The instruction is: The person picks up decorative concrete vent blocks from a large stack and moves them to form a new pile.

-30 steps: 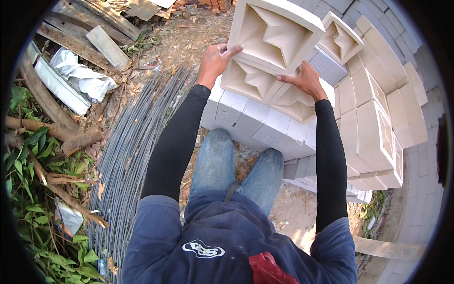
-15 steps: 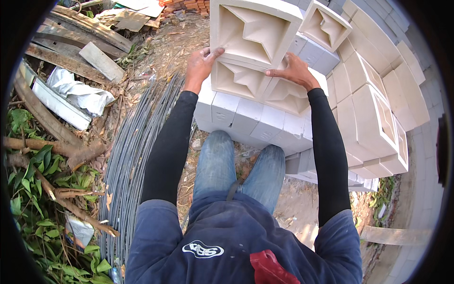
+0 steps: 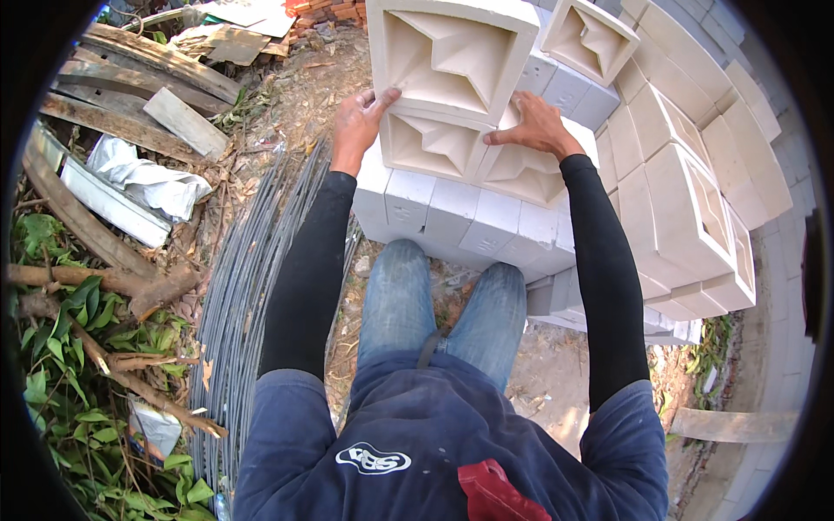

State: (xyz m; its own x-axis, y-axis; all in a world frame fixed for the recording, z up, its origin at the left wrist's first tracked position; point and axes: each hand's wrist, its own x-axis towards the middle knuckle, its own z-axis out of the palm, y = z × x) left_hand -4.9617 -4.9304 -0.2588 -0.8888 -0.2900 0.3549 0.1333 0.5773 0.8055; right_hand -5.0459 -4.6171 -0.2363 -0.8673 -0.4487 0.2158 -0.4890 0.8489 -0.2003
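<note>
A cream ventilation block (image 3: 469,62), with an angular star-like hollow, rests on two similar blocks, a left lower block (image 3: 432,143) and a right lower block (image 3: 528,174). My left hand (image 3: 358,130) grips the upper block's lower left edge, thumb on the front rim and fingers largely hidden behind its side. At its lower right corner, my right hand (image 3: 539,127) wraps the side, with the thumb stretched across the bottom edge. Beneath all three, a row of pale grey blocks (image 3: 452,213) forms the support.
Another ventilation block (image 3: 591,39) sits behind to the right, beside tall stacked cream blocks (image 3: 686,208). Steel rods (image 3: 248,286) lie on the ground at left. Further left are wooden planks (image 3: 130,122), a white sheet (image 3: 143,178) and leafy cut branches (image 3: 95,347).
The upper ventilation block has shifted slightly left over the lower blocks. Both hands stay on it and move a little left; the view has also shifted slightly.
</note>
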